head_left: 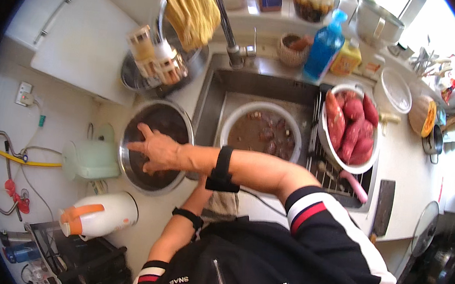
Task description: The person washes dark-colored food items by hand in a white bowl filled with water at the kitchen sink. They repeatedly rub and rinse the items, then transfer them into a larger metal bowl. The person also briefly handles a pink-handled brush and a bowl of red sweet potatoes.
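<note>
My right hand [155, 150] is held over a round stainless steel pot [191, 128] on the counter left of the sink. Its fingers are spread, and I see nothing held in them. Dark contents fill the pot, too dim to name. My left forearm [188, 215] reaches up toward the pot's near right side; the left hand itself is hidden behind my right forearm. In the sink [216, 88] sits a round, pale basin [298, 130] of murky brown water with dark reddish chunks [266, 135] in it. My right forearm crosses over its near rim.
A white colander [373, 155] of red-skinned sweet potatoes [352, 128] rests on the rack [316, 145] at the sink's right. Nearby lie a pink handle [353, 187] and a cleaver [384, 206]. A white thermos jug [107, 214] lies at left. The faucet [235, 55] rises behind the sink.
</note>
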The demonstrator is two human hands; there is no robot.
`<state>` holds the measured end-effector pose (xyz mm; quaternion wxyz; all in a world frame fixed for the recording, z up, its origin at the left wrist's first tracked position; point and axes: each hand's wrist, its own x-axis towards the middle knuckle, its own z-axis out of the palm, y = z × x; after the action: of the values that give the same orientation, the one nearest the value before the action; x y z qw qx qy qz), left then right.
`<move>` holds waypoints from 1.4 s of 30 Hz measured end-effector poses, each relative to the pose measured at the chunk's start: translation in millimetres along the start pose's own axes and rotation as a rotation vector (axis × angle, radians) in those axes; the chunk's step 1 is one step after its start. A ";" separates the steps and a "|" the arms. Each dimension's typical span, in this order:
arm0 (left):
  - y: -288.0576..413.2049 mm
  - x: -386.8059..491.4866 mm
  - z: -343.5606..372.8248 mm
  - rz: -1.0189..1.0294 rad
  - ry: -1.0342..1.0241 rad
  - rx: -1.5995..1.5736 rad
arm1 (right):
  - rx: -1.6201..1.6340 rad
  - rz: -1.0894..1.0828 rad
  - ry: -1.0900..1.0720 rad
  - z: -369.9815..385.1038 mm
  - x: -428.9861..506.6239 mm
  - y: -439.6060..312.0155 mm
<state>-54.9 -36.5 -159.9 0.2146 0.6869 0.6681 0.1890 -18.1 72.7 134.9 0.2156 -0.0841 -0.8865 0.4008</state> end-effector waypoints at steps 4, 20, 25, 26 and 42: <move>58.6 8.2 -39.3 -0.074 0.065 0.065 | 0.004 -0.126 0.221 -11.4 -37.3 26.4; 137.7 36.7 -105.3 -0.318 -0.056 0.048 | -0.373 0.955 -0.169 -17.4 -172.2 268.6; 138.7 36.5 -106.2 -0.310 -0.065 0.047 | -0.384 0.705 -0.434 25.6 -162.8 211.0; 138.8 36.3 -105.9 -0.317 -0.069 0.048 | -0.388 0.647 -0.488 28.6 -168.1 201.6; 133.6 34.7 -101.5 -0.265 -0.001 0.031 | -0.649 0.804 -0.396 4.7 -162.6 226.3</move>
<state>2.7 0.4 -2.8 0.2273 0.5961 0.7556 0.1485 119.6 167.5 -88.1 -0.1623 -0.4009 -0.8863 0.1657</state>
